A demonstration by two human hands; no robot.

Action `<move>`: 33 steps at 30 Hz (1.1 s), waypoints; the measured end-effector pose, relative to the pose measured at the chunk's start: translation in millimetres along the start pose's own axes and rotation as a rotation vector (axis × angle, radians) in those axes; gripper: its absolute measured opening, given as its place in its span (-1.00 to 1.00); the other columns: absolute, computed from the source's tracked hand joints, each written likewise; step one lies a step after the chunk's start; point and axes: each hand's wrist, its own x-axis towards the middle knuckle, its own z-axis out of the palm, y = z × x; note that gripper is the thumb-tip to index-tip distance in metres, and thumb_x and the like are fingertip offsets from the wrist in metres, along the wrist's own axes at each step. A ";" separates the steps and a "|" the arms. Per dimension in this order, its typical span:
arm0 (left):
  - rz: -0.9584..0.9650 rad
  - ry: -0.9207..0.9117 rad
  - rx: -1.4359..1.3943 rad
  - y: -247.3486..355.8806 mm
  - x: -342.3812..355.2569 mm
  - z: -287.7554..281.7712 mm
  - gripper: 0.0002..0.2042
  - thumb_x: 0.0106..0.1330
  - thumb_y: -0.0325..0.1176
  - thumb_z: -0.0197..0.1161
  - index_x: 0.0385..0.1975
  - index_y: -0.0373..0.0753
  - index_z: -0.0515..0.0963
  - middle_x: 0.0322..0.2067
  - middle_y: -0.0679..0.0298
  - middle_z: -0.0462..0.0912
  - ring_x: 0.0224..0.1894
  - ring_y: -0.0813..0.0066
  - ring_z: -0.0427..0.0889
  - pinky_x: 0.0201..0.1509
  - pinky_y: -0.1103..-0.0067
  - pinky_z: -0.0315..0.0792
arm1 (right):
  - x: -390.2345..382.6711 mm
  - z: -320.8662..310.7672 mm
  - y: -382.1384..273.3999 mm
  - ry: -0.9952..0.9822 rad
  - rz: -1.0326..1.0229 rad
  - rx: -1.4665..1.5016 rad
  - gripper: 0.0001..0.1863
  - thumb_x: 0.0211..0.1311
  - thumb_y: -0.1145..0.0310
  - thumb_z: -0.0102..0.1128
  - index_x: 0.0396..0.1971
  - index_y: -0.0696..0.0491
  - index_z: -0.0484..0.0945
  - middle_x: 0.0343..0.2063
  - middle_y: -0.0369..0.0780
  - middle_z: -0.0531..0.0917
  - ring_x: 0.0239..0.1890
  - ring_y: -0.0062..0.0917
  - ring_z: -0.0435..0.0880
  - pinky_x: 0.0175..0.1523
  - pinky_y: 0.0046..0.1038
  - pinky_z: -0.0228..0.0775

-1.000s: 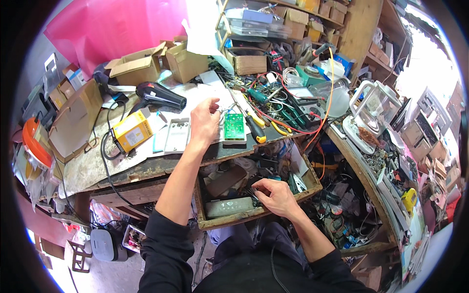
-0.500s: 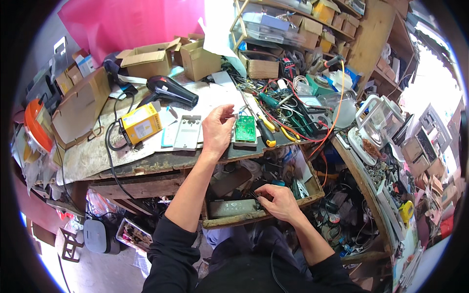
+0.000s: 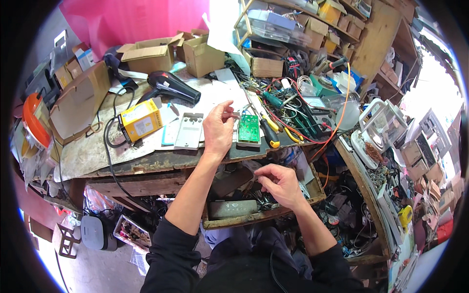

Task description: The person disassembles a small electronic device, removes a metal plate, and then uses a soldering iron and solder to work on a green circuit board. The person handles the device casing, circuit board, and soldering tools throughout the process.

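Note:
My left hand (image 3: pixel 220 127) rests just left of a green circuit board (image 3: pixel 248 128) in a pale casing, its fingers curled together around something small that I cannot make out. A separate pale casing half (image 3: pixel 189 131) lies beside that hand. Yellow-and-black handled tools (image 3: pixel 270 134) are right of the board. My right hand (image 3: pixel 281 185) hovers over an open wooden drawer (image 3: pixel 229 223) of jumbled parts, with thumb and forefinger closed; anything between them is too small to name. A grey oblong block (image 3: pixel 232 209) lies at the drawer's front.
A black hair dryer (image 3: pixel 173 88), yellow box (image 3: pixel 139 120) and cardboard boxes (image 3: pixel 202 57) crowd the bench's back left. Tangled leads and hand tools (image 3: pixel 298 107) cover its right. A cluttered side bench (image 3: pixel 366 190) runs down the right; a grey bin (image 3: pixel 97 232) stands below left.
My right hand has risen out of the drawer's front contents, toward the bench edge. My left hand stays beside the board with little change. The whole view has shifted slightly.

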 end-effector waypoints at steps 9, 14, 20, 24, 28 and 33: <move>-0.043 -0.003 -0.051 -1.5 2.8 -0.2 -0.55 0.29 -0.74 0.15 0.19 -0.32 0.56 -0.09 0.16 0.70 -0.13 0.50 0.73 0.01 0.57 0.62 | 76.2 -16.0 -31.1 0.353 -0.424 -0.353 -0.88 0.27 0.54 0.27 -0.23 0.16 0.70 -0.40 -0.12 0.66 -0.44 -0.40 0.67 -0.30 -0.42 0.49; -0.012 0.012 -0.105 -19.0 7.3 -1.2 -0.57 0.28 -0.73 0.09 0.14 -0.34 0.58 -0.11 0.11 0.70 -0.15 0.44 0.75 -0.03 0.52 0.63 | 130.4 -19.4 -27.6 0.234 -0.401 -0.566 -0.76 0.21 0.45 0.25 -0.11 0.07 0.69 -0.21 -0.07 0.68 -0.14 -0.19 0.68 -0.01 -0.22 0.53; 0.033 -0.009 -0.060 -16.4 6.2 -2.5 -0.58 0.24 -0.69 0.17 0.13 -0.37 0.59 -0.10 0.13 0.69 -0.15 0.45 0.72 -0.02 0.54 0.61 | 168.9 -16.4 -10.4 0.108 -0.412 -0.669 -0.71 0.22 0.47 0.21 -0.05 0.08 0.68 -0.12 -0.03 0.70 -0.01 -0.10 0.65 0.13 -0.20 0.47; 0.039 -0.022 -0.010 -22.2 7.1 -0.8 -0.60 0.18 -0.64 0.29 0.07 -0.37 0.62 -0.11 0.14 0.69 -0.19 0.46 0.70 -0.05 0.54 0.60 | 180.7 -14.9 -4.4 0.071 -0.357 -0.746 -0.72 0.24 0.46 0.22 -0.06 0.10 0.70 -0.15 -0.01 0.72 -0.02 -0.10 0.67 0.13 -0.19 0.49; -0.053 -0.074 0.029 -13.0 6.9 -4.5 -0.58 0.18 -0.63 0.36 0.09 -0.36 0.62 -0.13 0.19 0.69 -0.17 0.53 0.66 -0.06 0.58 0.57 | 190.0 -13.3 -2.2 0.076 -0.364 -0.732 -0.77 0.22 0.46 0.25 -0.15 0.14 0.73 -0.24 -0.01 0.74 -0.12 -0.11 0.73 0.04 -0.21 0.55; -0.006 -0.079 0.091 -13.0 6.3 -2.6 -0.59 0.18 -0.61 0.39 0.08 -0.37 0.62 -0.19 0.23 0.71 -0.20 0.56 0.65 -0.10 0.61 0.56 | 193.5 -14.0 2.2 0.159 -0.382 -0.624 -0.80 0.16 0.46 0.30 -0.23 0.16 0.75 -0.32 -0.01 0.76 -0.21 -0.15 0.77 -0.05 -0.25 0.60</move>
